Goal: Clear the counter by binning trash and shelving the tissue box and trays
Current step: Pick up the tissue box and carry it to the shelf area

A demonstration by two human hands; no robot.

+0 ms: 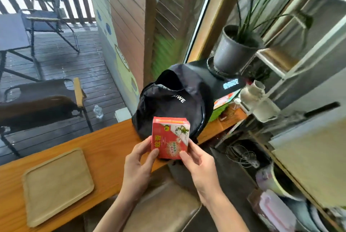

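Here, the tissue box (170,136) (red, with printed characters and a small cartoon figure) was held up off the counter (110,143) between both hands. The left hand (139,162) was clamped on its lower left corner, thumb on the front face and fingers curled behind. The right hand (196,160) gripped the lower right edge in the same way, thumb pressed against the front. The box sat tilted, its top leaning away from the person.

Just beyond the hands, a black backpack (174,100) rested on the wooden counter, its top flap slack, touching or nearly touching the box from behind (which one I could not tell). Well to the left of the left hand lay a tan tray (56,186), flat on the counter. Beyond the right hand and further back, a grey plant pot (232,50) stood on a black surface with long green leaves rising from it. To the right of the right hand stood a shelf (292,66) with white frames, holding blurred objects. Below both hands sat a padded stool (168,203).
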